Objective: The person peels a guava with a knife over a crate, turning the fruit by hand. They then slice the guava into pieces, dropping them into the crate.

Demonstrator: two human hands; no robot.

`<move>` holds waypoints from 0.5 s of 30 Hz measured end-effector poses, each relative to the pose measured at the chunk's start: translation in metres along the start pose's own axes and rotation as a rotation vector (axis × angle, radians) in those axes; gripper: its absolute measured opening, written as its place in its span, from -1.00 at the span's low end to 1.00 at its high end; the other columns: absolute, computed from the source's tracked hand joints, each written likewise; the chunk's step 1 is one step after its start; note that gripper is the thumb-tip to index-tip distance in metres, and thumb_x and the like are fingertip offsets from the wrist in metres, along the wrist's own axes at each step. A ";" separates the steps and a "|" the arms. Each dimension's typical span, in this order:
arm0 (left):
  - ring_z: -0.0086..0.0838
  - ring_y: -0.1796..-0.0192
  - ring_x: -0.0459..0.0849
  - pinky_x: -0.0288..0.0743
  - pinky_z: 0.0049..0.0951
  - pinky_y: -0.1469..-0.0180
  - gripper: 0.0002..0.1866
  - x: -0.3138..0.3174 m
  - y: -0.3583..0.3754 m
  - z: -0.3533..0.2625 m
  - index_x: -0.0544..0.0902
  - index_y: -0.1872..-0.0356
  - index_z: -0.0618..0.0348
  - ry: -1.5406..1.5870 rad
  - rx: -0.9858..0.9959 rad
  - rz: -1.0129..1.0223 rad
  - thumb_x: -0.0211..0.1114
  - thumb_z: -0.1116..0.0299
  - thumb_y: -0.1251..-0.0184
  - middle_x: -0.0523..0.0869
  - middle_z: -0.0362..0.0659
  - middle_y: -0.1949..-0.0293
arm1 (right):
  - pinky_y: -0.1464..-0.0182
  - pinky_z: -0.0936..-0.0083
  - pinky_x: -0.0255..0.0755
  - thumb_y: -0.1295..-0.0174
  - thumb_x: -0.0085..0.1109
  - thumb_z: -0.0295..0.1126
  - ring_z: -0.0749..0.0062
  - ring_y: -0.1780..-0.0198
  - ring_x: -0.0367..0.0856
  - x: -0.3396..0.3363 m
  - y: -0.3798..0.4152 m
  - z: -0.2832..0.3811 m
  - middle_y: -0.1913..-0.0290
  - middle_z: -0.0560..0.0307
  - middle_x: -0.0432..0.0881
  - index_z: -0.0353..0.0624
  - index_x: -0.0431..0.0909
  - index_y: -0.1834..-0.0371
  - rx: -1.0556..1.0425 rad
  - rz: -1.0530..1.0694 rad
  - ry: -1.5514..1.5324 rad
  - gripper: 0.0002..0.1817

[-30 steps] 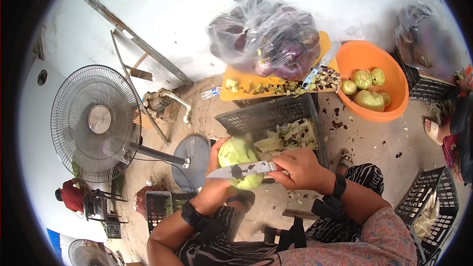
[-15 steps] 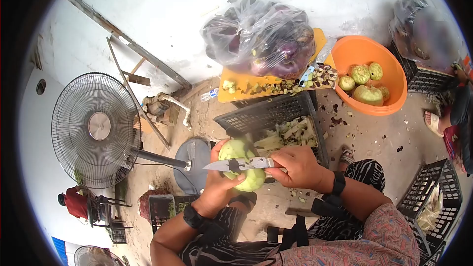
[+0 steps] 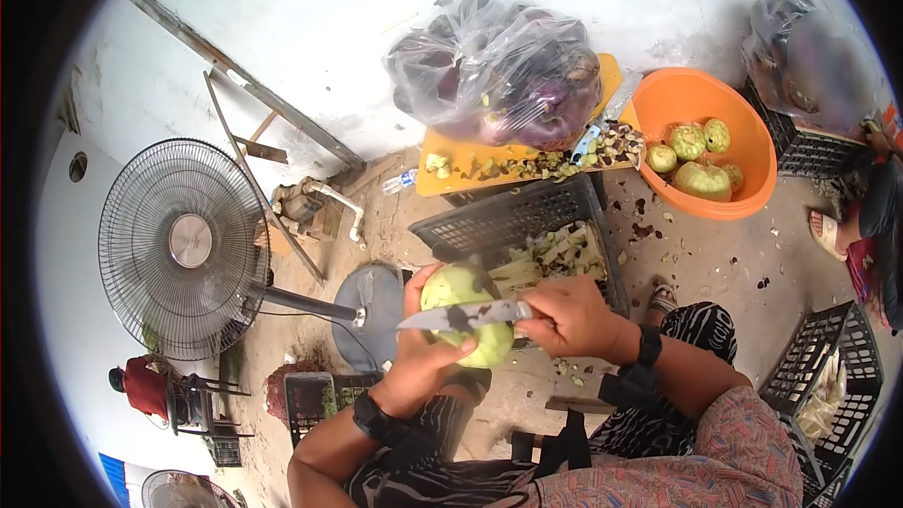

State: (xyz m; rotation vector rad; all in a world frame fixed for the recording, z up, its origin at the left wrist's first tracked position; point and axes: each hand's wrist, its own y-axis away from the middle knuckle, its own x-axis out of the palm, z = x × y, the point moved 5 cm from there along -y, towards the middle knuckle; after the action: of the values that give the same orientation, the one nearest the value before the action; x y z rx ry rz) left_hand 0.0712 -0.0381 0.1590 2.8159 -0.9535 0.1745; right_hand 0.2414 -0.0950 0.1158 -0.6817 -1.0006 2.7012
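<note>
My left hand (image 3: 423, 357) is wrapped round a peeled, pale green eggplant (image 3: 453, 290), thumb on its near side. A few dark patches of skin show near its top. My right hand (image 3: 572, 318) grips the handle of a knife (image 3: 461, 316), whose blade lies across the eggplant and points left. Dark bits of peel cling to the blade. Just beyond my hands stands a black plastic crate (image 3: 513, 216) with pale peelings (image 3: 564, 254) inside.
A clear bag of purple eggplants (image 3: 499, 75) rests on a yellow board (image 3: 442, 174) strewn with peel, beside another knife (image 3: 602, 118). An orange basin (image 3: 757, 155) holds several peeled eggplants. A standing fan (image 3: 183, 245) is at left. Another person's sandalled foot (image 3: 828, 235) shows at right.
The eggplant and both hands have shifted slightly right. The knife has moved a little right with them, still lying across the eggplant.
</note>
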 end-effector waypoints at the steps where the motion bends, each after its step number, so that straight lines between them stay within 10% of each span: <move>1: -0.33 -0.21 0.49 0.43 -0.27 -0.26 -0.02 -0.002 0.000 0.000 0.06 -0.40 0.05 -0.030 0.010 -0.010 0.47 0.52 0.06 0.45 -0.10 -0.15 | 0.56 0.34 0.34 -0.16 0.30 -0.19 0.13 0.59 0.52 0.004 0.001 0.000 0.56 0.13 0.54 -0.08 0.55 0.45 -0.013 -0.006 -0.012 -0.77; 15: -0.36 -0.20 0.47 0.42 -0.31 -0.25 -0.01 -0.002 -0.002 0.005 0.08 -0.39 0.06 -0.024 -0.003 -0.018 0.47 0.56 0.10 0.41 -0.10 -0.17 | 0.58 0.39 0.33 -0.11 0.32 -0.37 0.19 0.62 0.50 0.002 -0.003 -0.009 0.60 0.11 0.49 -0.22 0.58 0.37 -0.027 -0.050 0.014 -0.84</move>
State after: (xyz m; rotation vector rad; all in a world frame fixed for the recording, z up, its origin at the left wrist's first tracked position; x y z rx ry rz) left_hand 0.0710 -0.0363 0.1539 2.8291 -0.9325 0.1376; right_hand 0.2442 -0.0868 0.1116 -0.6700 -1.0388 2.6412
